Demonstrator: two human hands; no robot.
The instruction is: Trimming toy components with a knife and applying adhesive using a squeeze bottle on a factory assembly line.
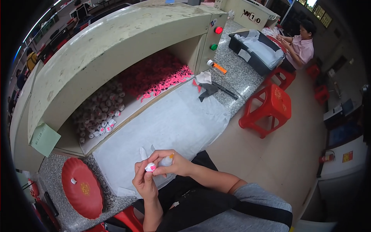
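Note:
Between the fingertips of my left hand (pixel 145 183) is a small white rounded piece with a pink patch (pixel 150 167). My right hand (pixel 178 164) is closed around a small translucent bottle (pixel 166 161) with an orange tip, and its fingers meet the left hand's beside the white piece. A narrow white strip (pixel 143 153) shows just beyond my fingers; I cannot tell whether it is held. Both hands are above the near edge of a white sheet (pixel 162 120) spread on the speckled counter.
Beyond the sheet, a beige cabinet (pixel 116 38) shelters white bundles (pixel 102 112) and a heap of pink pieces (pixel 162 79). A red scalloped tray (pixel 83 201) lies left. Dark scraps (pixel 208 91), a black bin (pixel 255 58) and red stools (pixel 270 104) are right; a person (pixel 301 48) sits farther back.

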